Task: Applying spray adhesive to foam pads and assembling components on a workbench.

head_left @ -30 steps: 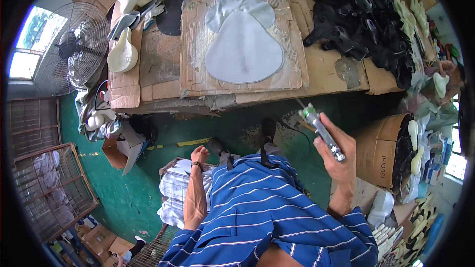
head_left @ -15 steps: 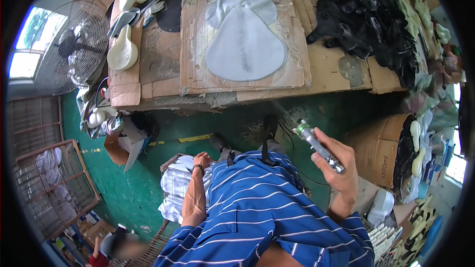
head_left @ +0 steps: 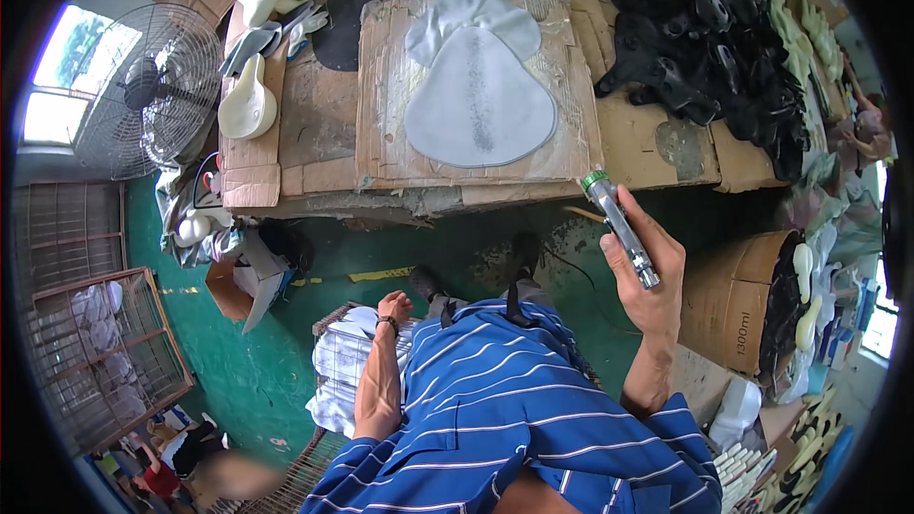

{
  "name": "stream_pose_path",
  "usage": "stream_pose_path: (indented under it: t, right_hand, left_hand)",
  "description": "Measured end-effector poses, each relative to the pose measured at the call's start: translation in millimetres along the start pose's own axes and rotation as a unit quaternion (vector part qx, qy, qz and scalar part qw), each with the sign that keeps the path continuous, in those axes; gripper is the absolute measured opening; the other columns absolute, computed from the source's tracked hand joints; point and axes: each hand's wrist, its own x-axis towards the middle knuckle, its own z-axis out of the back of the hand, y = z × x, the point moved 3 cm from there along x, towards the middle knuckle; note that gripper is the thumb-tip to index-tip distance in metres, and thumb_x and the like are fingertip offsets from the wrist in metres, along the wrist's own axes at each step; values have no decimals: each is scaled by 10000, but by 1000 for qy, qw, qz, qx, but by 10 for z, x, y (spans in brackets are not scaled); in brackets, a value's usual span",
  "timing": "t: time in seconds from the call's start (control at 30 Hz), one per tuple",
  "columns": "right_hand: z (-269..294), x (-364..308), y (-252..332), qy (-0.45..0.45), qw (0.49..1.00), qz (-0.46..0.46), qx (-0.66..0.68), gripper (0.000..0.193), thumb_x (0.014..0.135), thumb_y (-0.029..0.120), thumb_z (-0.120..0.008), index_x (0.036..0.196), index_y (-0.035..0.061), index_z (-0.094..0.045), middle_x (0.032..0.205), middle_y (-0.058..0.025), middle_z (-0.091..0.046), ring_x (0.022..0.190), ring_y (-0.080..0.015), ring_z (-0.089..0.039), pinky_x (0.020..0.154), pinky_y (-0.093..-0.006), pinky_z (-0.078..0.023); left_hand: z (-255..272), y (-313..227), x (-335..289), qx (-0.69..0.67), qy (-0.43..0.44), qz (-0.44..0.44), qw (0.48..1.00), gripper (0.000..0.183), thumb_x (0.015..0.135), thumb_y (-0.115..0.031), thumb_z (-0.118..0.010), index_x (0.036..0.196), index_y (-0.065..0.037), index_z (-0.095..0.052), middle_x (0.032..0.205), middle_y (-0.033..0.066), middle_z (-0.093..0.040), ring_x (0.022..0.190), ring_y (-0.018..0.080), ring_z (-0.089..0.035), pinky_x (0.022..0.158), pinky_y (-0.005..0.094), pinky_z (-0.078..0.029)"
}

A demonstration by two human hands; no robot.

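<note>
My right hand [head_left: 655, 276] is wrapped round a silver metal spray gun [head_left: 624, 233] with a green ring at its nozzle end, held up near the table's front edge. On a cardboard sheet [head_left: 381, 114] lies a light grey, pear-shaped fabric piece [head_left: 447, 105] with a dark speckled streak down its middle. A crumpled grey-white piece of fabric [head_left: 433, 24] adjoins its narrow far end. My left hand [head_left: 394, 306] hangs low in front of my body with fingers curled, near white folded cloths [head_left: 343, 362] in a wire basket; nothing shows in it.
Cream saddle-shaped shells [head_left: 249, 107] and gloves [head_left: 307, 27] lie at the table's left, beside a large fan [head_left: 143, 86]. Black moulded pieces [head_left: 705, 48] are heaped at the right. A large cardboard box [head_left: 733, 295] stands right of me. Other people [head_left: 862, 128] are in the background.
My right hand has moved forward and slightly up with the spray gun, its nozzle now nearer the table edge. Faint mist seen at the nozzle before no longer shows. The left hand stays low.
</note>
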Motion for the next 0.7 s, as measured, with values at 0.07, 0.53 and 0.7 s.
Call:
stream_pose_path:
  t: [0.07, 0.53, 0.7]
  right_hand:
    - [43, -32, -38, -3, 1000, -27, -7, 545, 935, 18, -788, 1460, 2, -640, 1116, -194, -775, 940, -273, -763, 821, -350, -583]
    - [156, -176, 139, 39, 998, -41, 18, 611, 870, -43, -783, 1462, 2, -639, 1092, -207, -758, 940, -307, -760, 848, -356, -579]
    - [162, -148, 232, 86, 995, -35, 23, 561, 894, -21, -774, 1442, -6, -656, 1107, -197, -762, 936, -261, -747, 840, -338, -572]
  left_hand:
    - [55, 114, 71, 10, -6, 37, 999, 445, 1051, -242, -705, 1458, -96, -603, 989, 86, -740, 822, 260, -730, 657, 429, -579]
    - [-76, -18, 68, 16, 11, 24, 1000, 475, 971, -197, -741, 1416, -56, -653, 1004, 125, -767, 838, 273, -767, 693, 449, -588]
    - [-148, -215, 51, 61, -4, -33, 998, 433, 995, -256, -727, 1384, -70, -690, 988, 82, -788, 829, 237, -782, 711, 434, -611]
